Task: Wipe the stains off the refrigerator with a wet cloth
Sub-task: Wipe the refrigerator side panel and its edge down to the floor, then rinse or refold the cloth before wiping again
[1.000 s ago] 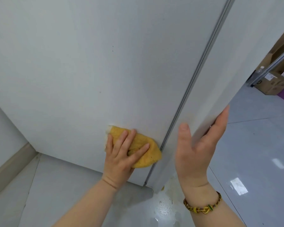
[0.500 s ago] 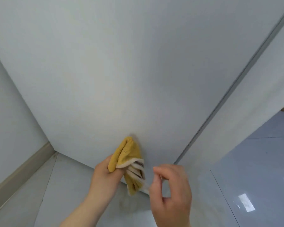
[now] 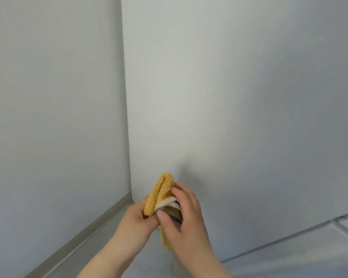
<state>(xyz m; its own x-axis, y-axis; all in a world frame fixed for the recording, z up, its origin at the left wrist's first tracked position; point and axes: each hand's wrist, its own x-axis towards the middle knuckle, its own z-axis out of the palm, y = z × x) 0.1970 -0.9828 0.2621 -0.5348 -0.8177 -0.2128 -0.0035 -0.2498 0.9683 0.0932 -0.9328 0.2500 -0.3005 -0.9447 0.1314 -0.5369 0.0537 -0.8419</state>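
A folded yellow cloth (image 3: 162,190) with a white striped edge stands upright between both hands, a little in front of the white refrigerator side panel (image 3: 239,109). My left hand (image 3: 137,219) grips the cloth's lower part from the left. My right hand (image 3: 182,215) curls around it from the right, thumb on the striped edge. The cloth is off the panel. No distinct stain shows on the panel here.
A pale wall (image 3: 54,117) stands to the left and meets the refrigerator at a vertical corner. A grey skirting board (image 3: 82,235) runs along the wall's foot. Grey tiled floor (image 3: 301,255) lies below, with grout lines at right.
The cloth came off the panel and was gathered upright in my left hand. My right hand left the refrigerator's edge and took hold of the cloth. The view swung left toward the wall corner.
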